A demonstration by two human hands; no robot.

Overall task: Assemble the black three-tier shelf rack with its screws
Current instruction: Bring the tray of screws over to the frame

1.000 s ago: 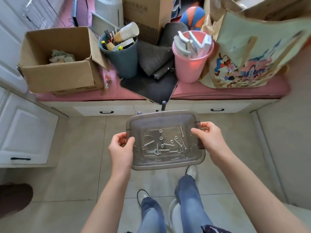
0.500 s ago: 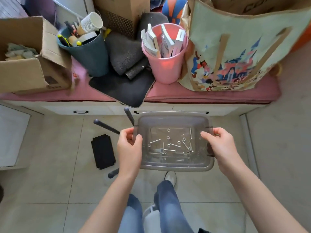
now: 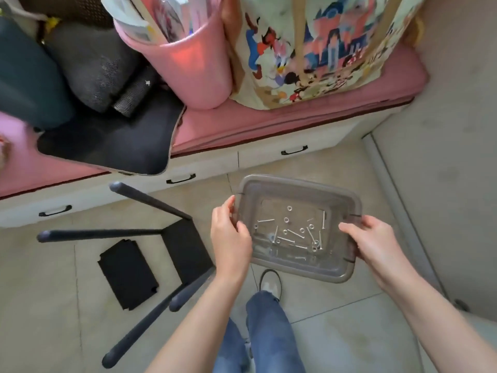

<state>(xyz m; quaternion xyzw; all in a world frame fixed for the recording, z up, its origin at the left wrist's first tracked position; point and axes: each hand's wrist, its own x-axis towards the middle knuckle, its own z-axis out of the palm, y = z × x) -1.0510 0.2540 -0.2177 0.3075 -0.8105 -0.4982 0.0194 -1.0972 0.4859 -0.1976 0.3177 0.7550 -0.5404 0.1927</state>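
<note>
The rack (image 3: 185,249) lay on its side on the floor (image 3: 53,305), left of the person's legs, with four black legs splayed out and one black panel fixed between them; a loose black panel (image 3: 127,274) lay flat just beside it. Half a second before, only a couple of legs and the loose panel showed; now the view had swung down and left, so the whole frame was in sight, though its far side was hidden behind the left forearm. The screws (image 3: 291,234) and small washers lay scattered in the bottom of a clear tray (image 3: 347,273), carried in the air above the floor and now tilted, sitting further right in the view than before. The left hand (image 3: 230,238) gripped the tray's left rim, thumb over the edge and fingers curled beneath; the right hand (image 3: 375,242) gripped the right rim the same way, its fingertips hidden under the plastic. How many screws there were was hard to make out through the hazy tray wall. Beyond, the counter (image 3: 269,122) with its pink cushion loomed closer than earlier: the pink bucket (image 3: 188,63) and the cartoon bag (image 3: 309,49) were cut off at the top edge, and the cardboard box had left the view. A dark mat (image 3: 113,141) hung over the counter's front.
</note>
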